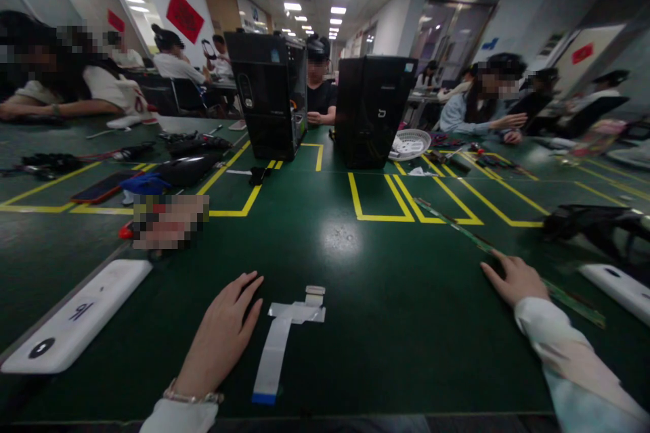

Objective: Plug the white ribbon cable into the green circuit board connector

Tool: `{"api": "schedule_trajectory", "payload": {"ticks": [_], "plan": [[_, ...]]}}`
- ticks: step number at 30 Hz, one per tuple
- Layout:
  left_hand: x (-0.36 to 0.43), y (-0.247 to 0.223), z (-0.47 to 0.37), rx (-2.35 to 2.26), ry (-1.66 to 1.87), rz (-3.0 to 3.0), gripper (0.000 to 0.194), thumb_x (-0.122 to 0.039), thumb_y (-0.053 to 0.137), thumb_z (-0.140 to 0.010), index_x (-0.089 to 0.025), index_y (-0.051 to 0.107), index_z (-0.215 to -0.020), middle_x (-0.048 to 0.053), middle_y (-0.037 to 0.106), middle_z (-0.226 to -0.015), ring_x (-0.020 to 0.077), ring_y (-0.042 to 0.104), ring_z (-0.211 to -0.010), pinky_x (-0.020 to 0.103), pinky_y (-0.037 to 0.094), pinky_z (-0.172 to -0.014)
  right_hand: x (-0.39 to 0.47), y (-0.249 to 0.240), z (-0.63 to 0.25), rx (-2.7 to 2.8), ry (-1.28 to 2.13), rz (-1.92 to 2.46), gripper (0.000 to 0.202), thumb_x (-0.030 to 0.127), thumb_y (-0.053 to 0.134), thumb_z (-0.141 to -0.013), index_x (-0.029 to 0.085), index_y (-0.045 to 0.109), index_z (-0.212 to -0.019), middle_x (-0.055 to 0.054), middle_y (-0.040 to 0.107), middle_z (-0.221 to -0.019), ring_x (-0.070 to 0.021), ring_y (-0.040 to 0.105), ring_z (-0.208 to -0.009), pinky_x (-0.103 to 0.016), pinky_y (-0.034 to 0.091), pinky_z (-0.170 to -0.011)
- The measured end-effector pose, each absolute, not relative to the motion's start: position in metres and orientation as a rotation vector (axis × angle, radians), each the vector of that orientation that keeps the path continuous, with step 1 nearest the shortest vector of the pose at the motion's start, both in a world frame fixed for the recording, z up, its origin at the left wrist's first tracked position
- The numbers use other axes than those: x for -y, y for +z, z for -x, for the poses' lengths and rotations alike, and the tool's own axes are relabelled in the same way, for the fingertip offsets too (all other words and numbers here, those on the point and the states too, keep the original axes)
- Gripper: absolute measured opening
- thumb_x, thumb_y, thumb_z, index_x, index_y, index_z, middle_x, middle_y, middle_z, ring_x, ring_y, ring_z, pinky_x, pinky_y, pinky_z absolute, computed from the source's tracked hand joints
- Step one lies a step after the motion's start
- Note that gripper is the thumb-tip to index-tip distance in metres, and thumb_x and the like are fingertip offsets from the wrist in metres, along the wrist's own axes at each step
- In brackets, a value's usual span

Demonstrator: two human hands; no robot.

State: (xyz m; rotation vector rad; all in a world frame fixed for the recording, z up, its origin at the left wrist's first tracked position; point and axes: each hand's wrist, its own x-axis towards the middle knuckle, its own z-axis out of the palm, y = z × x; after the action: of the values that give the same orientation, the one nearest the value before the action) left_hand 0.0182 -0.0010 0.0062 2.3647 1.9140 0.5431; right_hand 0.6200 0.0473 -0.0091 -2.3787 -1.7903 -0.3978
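My left hand (pixel 221 331) lies palm down on the green table, fingers stretched out, holding nothing. Just right of it is a white flat ribbon cable (pixel 275 352) with a blue end, a crosspiece and a small connector at the top. At the right, my right hand (pixel 521 279) is over a long, narrow green circuit board strip (pixel 576 304), which runs diagonally beneath it. Its fingers bend onto the strip's middle and the thumb is on the near side; the grip itself is partly hidden.
White casings lie at the left (pixel 84 318) and right edge (pixel 617 287). Two black computer towers (pixel 267 98) (pixel 373 111) stand at the back. A white basket (pixel 410 143), dark parts (pixel 193 168) and yellow tape outlines are farther off. Several people sit around.
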Motion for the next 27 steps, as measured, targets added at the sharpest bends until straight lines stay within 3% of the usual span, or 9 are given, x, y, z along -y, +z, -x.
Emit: {"api": "schedule_trajectory", "payload": {"ticks": [8, 13, 19, 27], "plan": [[0.001, 0.006, -0.018, -1.909, 0.55, -2.372, 0.05, -0.044, 0.036, -0.093, -0.018, 0.051, -0.133, 0.011, 0.05, -0.139, 0.0285, 0.046, -0.128, 0.05, 0.04, -0.104, -0.008, 0.004, -0.598, 1.879, -0.055, 2.131, 0.055, 0.049, 0.037, -0.082, 0.016, 0.056, -0.122, -0.017, 0.061, -0.107, -0.0314, 0.058, -0.103, -0.043, 0.045, -0.093], [0.001, 0.008, -0.019, -1.927, 0.51, -2.351, 0.05, -0.044, 0.037, -0.092, -0.018, 0.052, -0.132, 0.012, 0.049, -0.14, 0.0295, 0.046, -0.128, 0.051, 0.042, -0.103, 0.002, -0.005, -0.61, 1.838, -0.253, 2.174, 0.055, 0.051, 0.035, -0.084, 0.018, 0.057, -0.123, -0.017, 0.055, -0.124, -0.0326, 0.052, -0.117, -0.044, 0.042, -0.099], [0.001, 0.008, -0.019, -1.939, 0.518, -2.353, 0.049, -0.043, 0.037, -0.092, -0.019, 0.052, -0.132, 0.011, 0.05, -0.139, 0.0289, 0.046, -0.128, 0.05, 0.041, -0.103, 0.005, -0.017, -0.619, 1.47, -0.34, 2.502, 0.073, 0.057, 0.024, -0.085, 0.005, 0.054, -0.127, -0.029, 0.052, -0.124, -0.0411, 0.049, -0.119, -0.051, 0.042, -0.096], [0.001, 0.008, -0.019, -1.938, 0.501, -2.357, 0.05, -0.043, 0.036, -0.092, -0.018, 0.051, -0.133, 0.012, 0.049, -0.14, 0.0285, 0.046, -0.128, 0.05, 0.041, -0.103, 0.0, -0.019, -0.615, 1.666, -0.269, 2.429, 0.065, 0.053, 0.029, -0.085, 0.01, 0.052, -0.128, -0.023, 0.05, -0.131, -0.0356, 0.046, -0.124, -0.045, 0.037, -0.104]]}}
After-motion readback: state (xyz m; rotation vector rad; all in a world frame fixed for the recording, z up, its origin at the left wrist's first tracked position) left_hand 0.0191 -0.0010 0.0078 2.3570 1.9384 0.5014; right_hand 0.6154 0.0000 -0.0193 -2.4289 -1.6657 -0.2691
